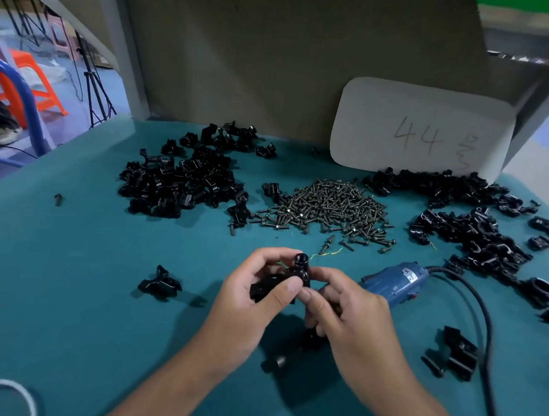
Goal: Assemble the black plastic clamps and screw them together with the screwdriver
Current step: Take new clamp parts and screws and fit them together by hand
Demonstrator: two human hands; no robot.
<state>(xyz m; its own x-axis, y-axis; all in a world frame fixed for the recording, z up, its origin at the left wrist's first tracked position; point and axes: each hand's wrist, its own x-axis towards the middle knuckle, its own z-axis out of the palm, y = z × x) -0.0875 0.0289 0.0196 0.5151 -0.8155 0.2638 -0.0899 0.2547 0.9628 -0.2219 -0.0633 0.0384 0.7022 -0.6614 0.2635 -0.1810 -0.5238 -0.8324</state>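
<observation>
While left hand [254,291] curls around black clamp [281,283] above tabletop [66,290], right hand [343,313] pinches its near edge; screwdriver [394,283] just right of clamp, tip hidden behind right hand.

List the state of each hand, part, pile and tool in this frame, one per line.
Left hand: closed on the clamp.
Right hand: fingers pinched at the clamp.
Clamp: held above the table by both hands.
Screwdriver: lying on the table, unheld, cord attached.
Screw pile: loose heap, untouched.
Left clamp pile: loose heap.
Right clamp pile: loose heap.
Card: propped upright against the back board.
</observation>
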